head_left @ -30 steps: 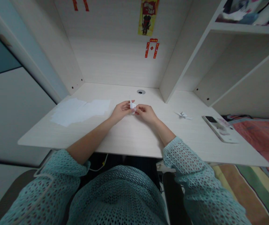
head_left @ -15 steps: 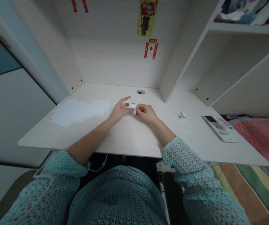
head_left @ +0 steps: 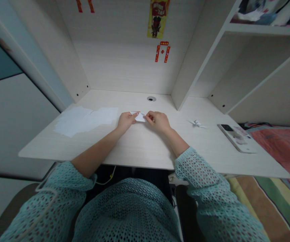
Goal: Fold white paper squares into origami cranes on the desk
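Observation:
A small folded piece of white paper (head_left: 140,117) is held between my two hands, just above or on the desk; I cannot tell whether it touches the surface. My left hand (head_left: 126,121) grips its left side, thumb on top and fingers beneath. At its right edge my right hand (head_left: 158,120) pinches the paper between thumb and curled forefinger. Off to the right lies a small folded paper figure with thin points, like a paper crane (head_left: 196,123). Several white paper sheets (head_left: 84,119) lie overlapping on the left.
The pale desk (head_left: 135,148) has a round cable hole (head_left: 151,98) at the back. A phone (head_left: 236,138) rests near the right end. An upright divider (head_left: 195,57) rises behind my right hand. Beyond the desk's right edge is striped bedding (head_left: 273,198).
My left fingers, raised and spread before, have come down around the paper. The paper has turned and now shows a wider flat face. My right hand has barely moved.

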Motion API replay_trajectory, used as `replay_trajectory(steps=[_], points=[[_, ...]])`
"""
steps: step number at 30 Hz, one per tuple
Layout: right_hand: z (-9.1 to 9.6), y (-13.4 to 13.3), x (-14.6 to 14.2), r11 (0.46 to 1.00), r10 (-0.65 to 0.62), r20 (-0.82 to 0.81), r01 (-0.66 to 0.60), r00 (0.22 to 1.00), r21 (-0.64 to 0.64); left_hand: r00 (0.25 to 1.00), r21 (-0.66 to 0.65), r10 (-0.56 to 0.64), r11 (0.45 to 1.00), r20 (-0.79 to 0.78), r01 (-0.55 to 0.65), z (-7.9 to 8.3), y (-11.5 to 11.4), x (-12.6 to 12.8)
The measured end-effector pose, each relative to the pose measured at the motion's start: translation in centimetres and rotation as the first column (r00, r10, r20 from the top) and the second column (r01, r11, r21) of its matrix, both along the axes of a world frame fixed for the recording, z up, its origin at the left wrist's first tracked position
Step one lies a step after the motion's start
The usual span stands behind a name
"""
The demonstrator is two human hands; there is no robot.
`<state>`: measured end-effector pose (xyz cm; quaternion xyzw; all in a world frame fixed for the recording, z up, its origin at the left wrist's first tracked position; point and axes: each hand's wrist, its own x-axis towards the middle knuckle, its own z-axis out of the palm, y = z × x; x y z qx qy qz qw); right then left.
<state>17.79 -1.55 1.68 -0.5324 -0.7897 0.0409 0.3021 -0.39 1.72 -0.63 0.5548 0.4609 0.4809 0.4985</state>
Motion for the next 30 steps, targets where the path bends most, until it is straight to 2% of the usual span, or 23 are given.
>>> replay_trajectory(steps=[4,8,12,15,19,21,25,30], points=[[-0.3,0.0,-0.2,0.998,0.035,-0.096,-0.04,0.995,-0.054,1.0,0.012,-0.011,1.0,-0.017,0.011,-0.1,0.0,0.0],[-1.3,0.6,-0.3,0.987,0.064,-0.33,-0.108,0.942,-0.116,1.0,0.022,-0.009,1.0,-0.004,0.009,-0.1,0.0,0.0],[-2.1,1.4,-0.6,0.973,0.05,-0.554,-0.165,0.831,-0.16,0.994,0.019,-0.049,0.999,0.094,0.047,0.5,-0.4,0.2],[-2.2,1.6,-0.8,0.95,-0.016,-0.688,-0.203,0.726,-0.237,0.989,0.036,-0.096,0.995,0.115,0.092,1.0,-0.9,0.3],[-1.9,1.7,-0.8,0.883,-0.147,-0.829,-0.306,0.54,-0.356,0.987,0.167,-0.159,0.973,-0.025,0.161,1.6,-1.2,0.2],[-1.8,1.7,-0.7,0.855,-0.187,-0.856,-0.35,0.483,-0.384,0.978,0.228,-0.191,0.952,-0.087,0.206,1.8,-1.3,0.1],[-1.9,1.7,-0.7,0.845,-0.171,-0.848,-0.367,0.502,-0.388,0.965,0.285,-0.246,0.922,-0.091,0.262,1.7,-1.4,0.1],[-2.1,1.4,-1.0,0.901,-0.175,-0.803,-0.237,0.57,-0.364,0.967,0.204,-0.247,0.946,-0.057,0.253,1.2,-1.7,0.4]])
